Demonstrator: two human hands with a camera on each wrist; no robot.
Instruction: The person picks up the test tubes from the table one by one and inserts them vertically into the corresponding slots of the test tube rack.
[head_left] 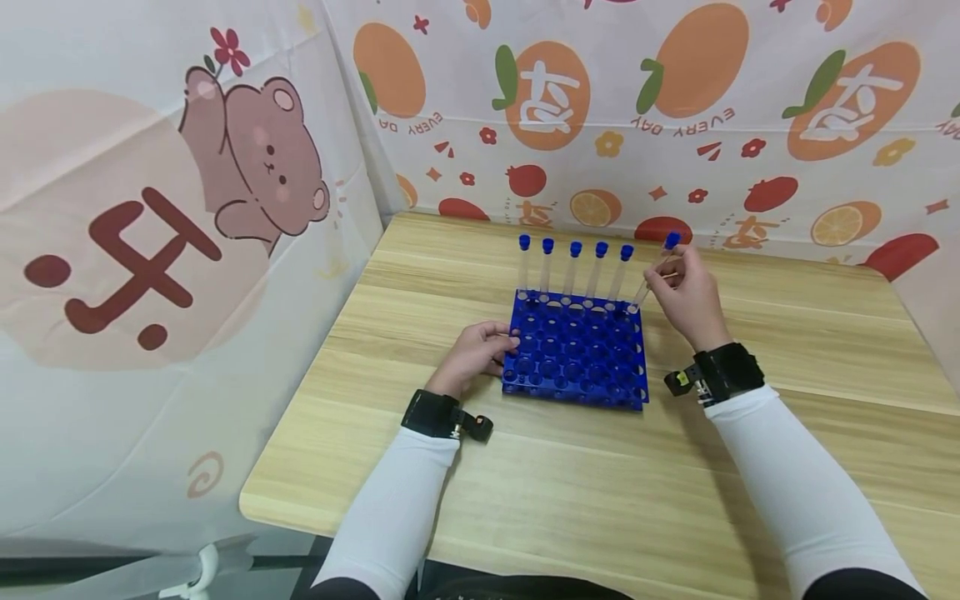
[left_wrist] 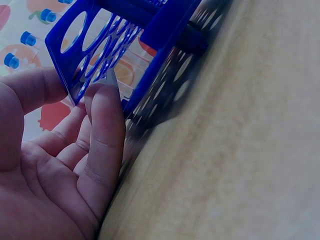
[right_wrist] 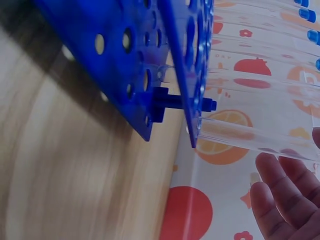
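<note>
A blue test tube rack with rows of round holes stands on the table. My left hand pinches its left edge between thumb and fingers; in the left wrist view, the thumb lies along the near side of the rack's corner. My right hand holds a clear test tube near its blue cap. That tube leans to the right, its lower end at the hole in the rack's back right corner. Several capped tubes stand in the back row, left of the held one.
The wooden table extends around the rack on all sides. Close behind it hangs a fruit-patterned cloth, and a bear-printed cloth covers the left side. Each wrist wears a black camera strap.
</note>
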